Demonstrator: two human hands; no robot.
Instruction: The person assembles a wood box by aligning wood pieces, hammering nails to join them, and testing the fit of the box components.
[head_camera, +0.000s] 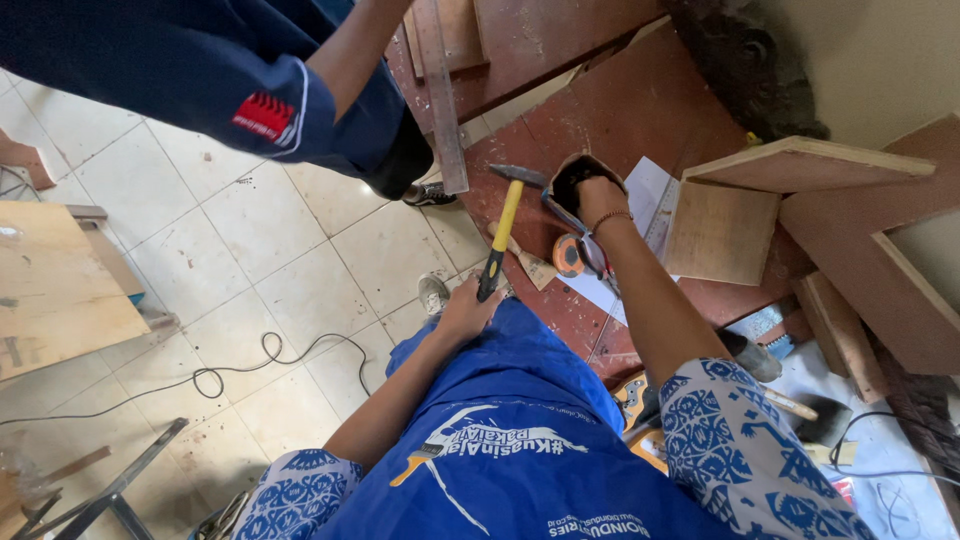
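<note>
1. Yellow-handled claw hammer with black grip and steel head (503, 232): upright, head near the top, over the edge of the reddish-brown plywood surface (640, 110).
2. Left hand (468, 312) closed around the hammer's black grip.
3. Right hand (597, 195) reaches into a small dark cardboard box (577, 170) on the surface; fingers hidden, so cannot tell whether open or closed.
4. Orange tape measure (568, 255) just beside the right wrist, on white paper (645, 195).
5. Long steel ruler (441, 90) lies near another person's dark blue sleeve (250, 85).
6. Black cable (270, 350) on the tiled floor.
</note>
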